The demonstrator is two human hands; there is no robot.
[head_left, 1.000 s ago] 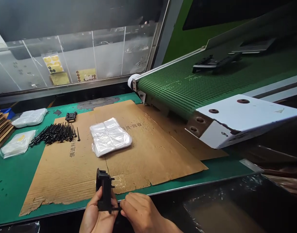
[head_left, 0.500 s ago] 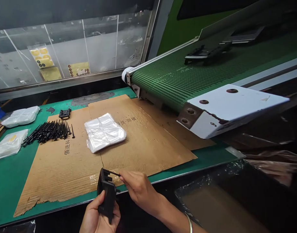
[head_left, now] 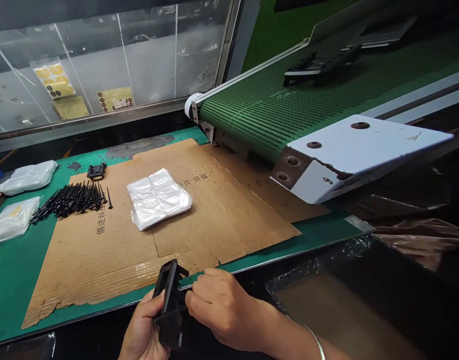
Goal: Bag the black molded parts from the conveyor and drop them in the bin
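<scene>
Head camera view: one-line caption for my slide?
Left hand holds a black plastic bracket; right hand pinches a black pin at it.

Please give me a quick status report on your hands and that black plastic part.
Left hand gripping black plastic part. Right hand pinching thin black pin beside it. Nothing between hands and part.

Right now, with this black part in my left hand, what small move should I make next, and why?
Probably press the black pin into the black part with your right hand, while your left hand steadies it. The pin seems to meet the part's side, and your right fingers are at its outer end.
</scene>
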